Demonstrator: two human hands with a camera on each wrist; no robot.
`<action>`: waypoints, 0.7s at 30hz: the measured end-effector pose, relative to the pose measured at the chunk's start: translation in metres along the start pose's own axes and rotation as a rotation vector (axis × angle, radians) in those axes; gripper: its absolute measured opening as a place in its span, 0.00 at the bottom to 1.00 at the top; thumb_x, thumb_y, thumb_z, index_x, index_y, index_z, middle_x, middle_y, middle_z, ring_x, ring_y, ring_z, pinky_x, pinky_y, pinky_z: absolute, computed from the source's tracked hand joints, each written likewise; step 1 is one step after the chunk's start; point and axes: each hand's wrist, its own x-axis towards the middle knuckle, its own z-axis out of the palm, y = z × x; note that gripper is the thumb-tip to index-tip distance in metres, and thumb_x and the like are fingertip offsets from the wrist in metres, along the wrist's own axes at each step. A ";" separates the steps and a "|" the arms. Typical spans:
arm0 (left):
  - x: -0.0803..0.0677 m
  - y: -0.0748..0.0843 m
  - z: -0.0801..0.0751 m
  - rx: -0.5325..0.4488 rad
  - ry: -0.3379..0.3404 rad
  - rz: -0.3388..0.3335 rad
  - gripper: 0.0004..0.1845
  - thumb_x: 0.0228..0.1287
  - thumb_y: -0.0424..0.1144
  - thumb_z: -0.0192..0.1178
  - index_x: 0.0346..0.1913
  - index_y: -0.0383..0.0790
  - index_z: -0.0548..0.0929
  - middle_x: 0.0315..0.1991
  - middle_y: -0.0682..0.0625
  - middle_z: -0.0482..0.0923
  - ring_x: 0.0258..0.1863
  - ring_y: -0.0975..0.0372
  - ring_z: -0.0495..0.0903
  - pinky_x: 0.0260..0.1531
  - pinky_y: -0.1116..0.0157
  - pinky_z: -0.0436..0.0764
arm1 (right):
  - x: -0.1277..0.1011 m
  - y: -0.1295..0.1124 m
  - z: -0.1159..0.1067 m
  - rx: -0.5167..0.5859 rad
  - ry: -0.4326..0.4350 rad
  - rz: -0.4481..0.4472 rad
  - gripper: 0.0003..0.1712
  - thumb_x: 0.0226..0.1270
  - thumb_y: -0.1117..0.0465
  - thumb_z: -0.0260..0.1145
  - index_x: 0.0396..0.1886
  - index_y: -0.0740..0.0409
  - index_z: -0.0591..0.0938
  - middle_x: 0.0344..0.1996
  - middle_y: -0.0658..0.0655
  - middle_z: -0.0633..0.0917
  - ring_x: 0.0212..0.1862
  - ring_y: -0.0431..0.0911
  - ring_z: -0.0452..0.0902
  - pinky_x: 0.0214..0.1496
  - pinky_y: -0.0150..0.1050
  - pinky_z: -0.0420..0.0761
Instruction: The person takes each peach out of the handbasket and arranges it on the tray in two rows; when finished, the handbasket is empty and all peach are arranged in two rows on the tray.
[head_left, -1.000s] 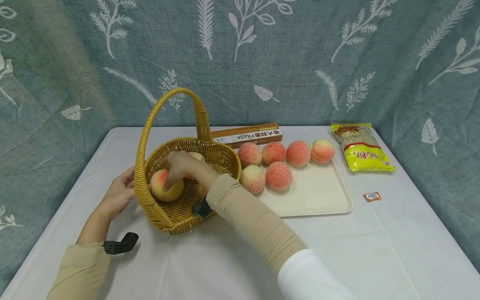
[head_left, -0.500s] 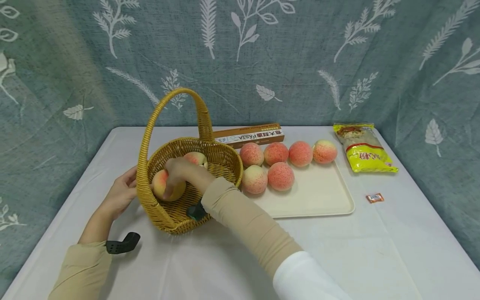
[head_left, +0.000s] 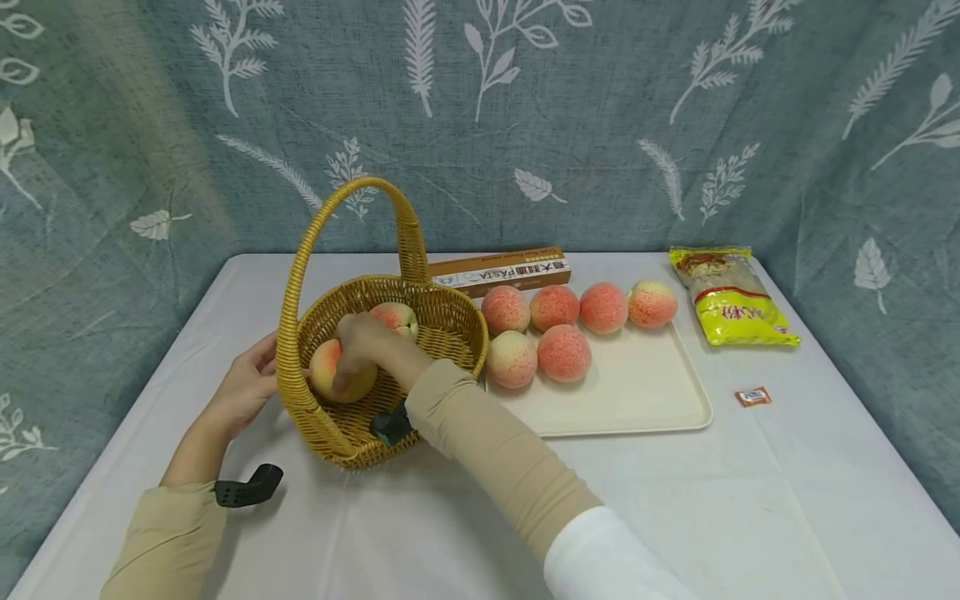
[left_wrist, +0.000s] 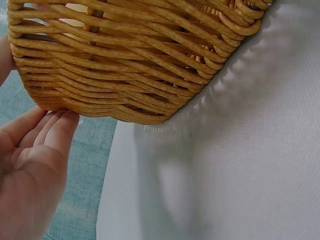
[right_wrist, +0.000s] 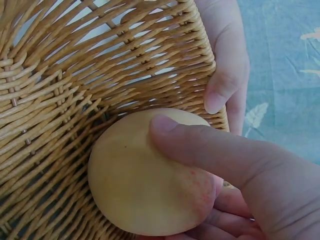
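Note:
A yellow wicker basket (head_left: 471, 329) with a tall arched handle stands at the left of the table. My left hand (head_left: 243, 383) grips its left side: the thumb lies over the rim in the right wrist view, and the fingers (left_wrist: 60, 132) touch the weave from outside. Inside the basket, my right hand (head_left: 367, 340) holds a yellow peach with a red blush (right_wrist: 140, 175), thumb across its top and fingers at its far side. The peach sits low by the basket's left wall. Behind the right hand lies a second peach (head_left: 395, 318), partly covered.
Several pink peaches (head_left: 564, 352) rest on and along a cream tray (head_left: 637, 400) right of the basket. A pasta box (head_left: 502, 268) lies behind them. Farther right are a yellow food bag (head_left: 738, 304) and a small orange packet (head_left: 753, 397).
The right hand has shifted slightly within the basket, staying on the peach, and more of the second peach shows behind it. The left hand keeps its grip; the whole view has drifted a little.

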 end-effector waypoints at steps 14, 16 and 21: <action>-0.002 0.004 0.001 0.035 0.000 -0.004 0.45 0.67 0.33 0.60 0.76 0.30 0.42 0.74 0.29 0.46 0.71 0.38 0.50 0.56 0.77 0.69 | -0.014 0.013 -0.018 0.148 0.082 -0.111 0.19 0.46 0.56 0.79 0.39 0.56 0.85 0.31 0.47 0.82 0.34 0.41 0.76 0.31 0.29 0.77; -0.002 0.003 0.001 0.032 0.004 -0.006 0.45 0.66 0.33 0.60 0.76 0.30 0.42 0.74 0.29 0.45 0.71 0.39 0.49 0.57 0.76 0.69 | -0.018 0.016 -0.021 0.189 0.097 -0.126 0.20 0.46 0.56 0.80 0.41 0.56 0.86 0.31 0.47 0.82 0.34 0.41 0.76 0.31 0.30 0.78; -0.001 0.003 0.001 0.040 0.004 -0.010 0.44 0.67 0.32 0.59 0.76 0.31 0.43 0.74 0.30 0.46 0.71 0.40 0.51 0.55 0.77 0.70 | -0.025 0.026 -0.030 0.218 0.129 -0.122 0.32 0.45 0.54 0.80 0.53 0.57 0.84 0.40 0.50 0.83 0.41 0.42 0.77 0.33 0.30 0.79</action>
